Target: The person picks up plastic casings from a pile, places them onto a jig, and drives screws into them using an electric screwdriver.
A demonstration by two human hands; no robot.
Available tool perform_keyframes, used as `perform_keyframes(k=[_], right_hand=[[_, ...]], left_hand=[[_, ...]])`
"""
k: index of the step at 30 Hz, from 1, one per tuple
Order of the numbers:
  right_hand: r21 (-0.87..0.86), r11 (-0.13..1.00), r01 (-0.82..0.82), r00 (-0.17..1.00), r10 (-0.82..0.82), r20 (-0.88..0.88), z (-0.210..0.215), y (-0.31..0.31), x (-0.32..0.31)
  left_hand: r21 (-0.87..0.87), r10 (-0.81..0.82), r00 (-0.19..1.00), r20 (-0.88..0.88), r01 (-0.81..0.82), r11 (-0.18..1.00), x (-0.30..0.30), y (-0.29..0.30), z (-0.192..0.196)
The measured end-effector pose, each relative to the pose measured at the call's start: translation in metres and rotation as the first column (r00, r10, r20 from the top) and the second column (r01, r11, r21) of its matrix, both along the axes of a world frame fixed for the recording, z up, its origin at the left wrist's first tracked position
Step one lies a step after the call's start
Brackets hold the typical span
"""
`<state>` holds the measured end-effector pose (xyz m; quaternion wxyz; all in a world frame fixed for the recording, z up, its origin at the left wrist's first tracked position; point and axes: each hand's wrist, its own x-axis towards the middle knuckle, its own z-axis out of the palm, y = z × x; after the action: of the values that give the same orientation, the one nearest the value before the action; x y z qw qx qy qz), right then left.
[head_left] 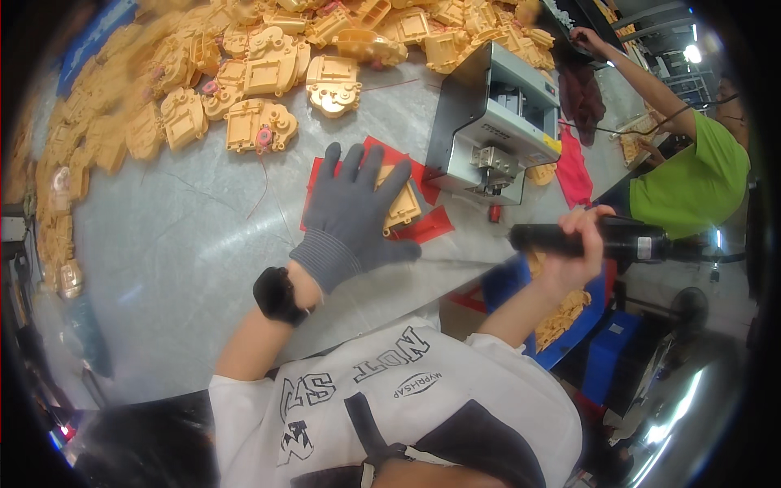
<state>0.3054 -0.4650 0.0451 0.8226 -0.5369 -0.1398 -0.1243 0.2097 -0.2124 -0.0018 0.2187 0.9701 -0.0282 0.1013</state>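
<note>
My left hand [351,207], in a grey knitted glove, lies flat with its fingers spread over a yellow plastic housing [403,207]. Much of that housing is hidden under the palm and fingers. Red sheeting [429,225] shows beneath and around it on the grey table. To the right, my bare right hand [582,240] is wrapped round a black electric screwdriver [541,238], held nearly level above the table's edge. Its narrower end points left, towards the housing, and stays apart from it. No bit can be made out at that end.
A grey and black screw feeder [488,130] stands just beyond my hands. Piled yellow housings [268,57] cover the table's far and left sides. A blue bin [598,301] with yellow parts sits below right. Another person in a green shirt [691,183] works at the far right.
</note>
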Motion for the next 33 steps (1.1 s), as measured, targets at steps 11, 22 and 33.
perform_keyframes(k=[11,22,33], right_hand=[[-0.057,0.998,0.001,0.953,0.017,0.303,0.042,0.06,0.012],[-0.078,0.996,-0.042,0.968,0.06,0.244,0.037,0.062,0.017],[-0.064,0.997,-0.042,0.972,0.056,0.23,0.035,0.05,0.015]], left_hand=[[-0.25,0.055,0.989,0.138,-0.019,0.968,-0.039,0.002,-0.031],[-0.169,-0.009,0.996,0.086,0.023,0.985,-0.025,0.017,-0.013],[-0.301,-0.063,0.99,0.125,0.099,0.949,-0.014,0.024,0.006]])
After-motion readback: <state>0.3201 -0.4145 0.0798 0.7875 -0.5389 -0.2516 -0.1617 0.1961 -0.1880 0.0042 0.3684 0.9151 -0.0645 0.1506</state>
